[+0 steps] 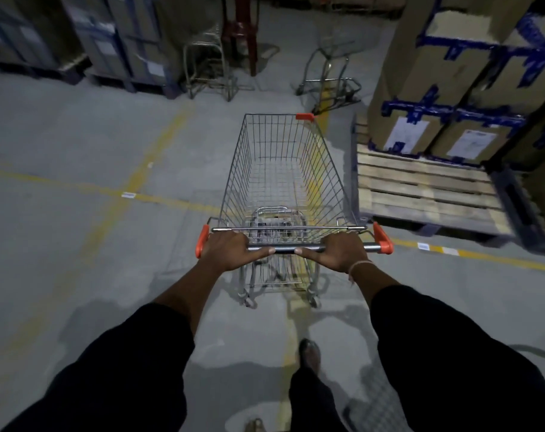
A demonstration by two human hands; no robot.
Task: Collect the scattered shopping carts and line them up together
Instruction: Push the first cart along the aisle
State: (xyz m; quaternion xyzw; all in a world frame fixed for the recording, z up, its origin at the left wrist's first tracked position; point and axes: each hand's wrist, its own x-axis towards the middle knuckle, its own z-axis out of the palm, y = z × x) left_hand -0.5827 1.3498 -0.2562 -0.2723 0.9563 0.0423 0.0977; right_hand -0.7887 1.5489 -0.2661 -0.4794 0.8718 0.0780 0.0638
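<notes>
Two risks stand out: the shopping cart (283, 179) runs just beside the wooden pallet (420, 188) and could clip its corner, or veer off the parked carts (209, 63) ahead. Left hand (226, 249) and right hand (338, 249) both curl around the handlebar (283, 248), cart directly ahead.

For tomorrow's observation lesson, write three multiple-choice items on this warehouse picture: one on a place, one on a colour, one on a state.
1. Where is the wooden pallet relative to the pushed cart?
A. Right
B. Left
C. Inside it

2. What colour are the handle end caps?
A. Blue
B. Orange-red
C. Green

3. How is the cart's basket?
A. Full of boxes
B. Tipped over
C. Empty

Answers: 1 A, the pallet carrying boxes lies off its right side. 2 B, both caps show orange-red. 3 C, only floor shows through the wire, while left hand and right hand grip the handle.
</notes>
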